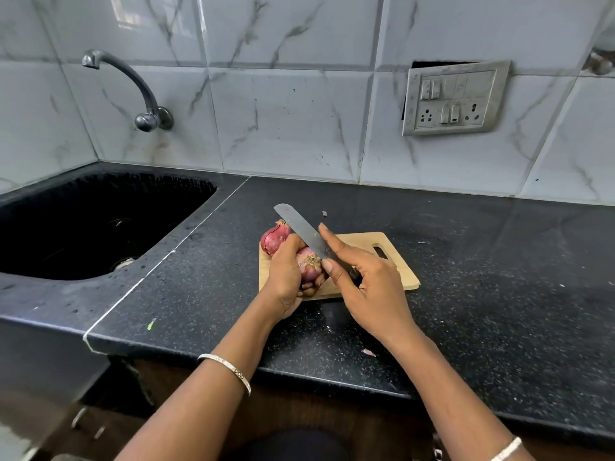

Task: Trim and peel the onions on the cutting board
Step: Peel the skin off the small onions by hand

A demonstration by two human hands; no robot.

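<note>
A small wooden cutting board [396,267] lies on the black counter. My left hand [286,277] grips a red onion [309,266] above the board, root end facing up. A second red onion [273,239] lies at the board's far left corner, behind my left hand. My right hand [369,287] holds a knife by its dark handle, index finger stretched along the spine. The grey blade [301,229] slants up and left, resting against the top of the held onion.
A black sink [83,224] is set into the counter at the left, with a metal tap [133,84] on the tiled wall above. A switch-and-socket panel [454,98] hangs on the wall at the right. Small peel scraps [324,213] lie on the counter.
</note>
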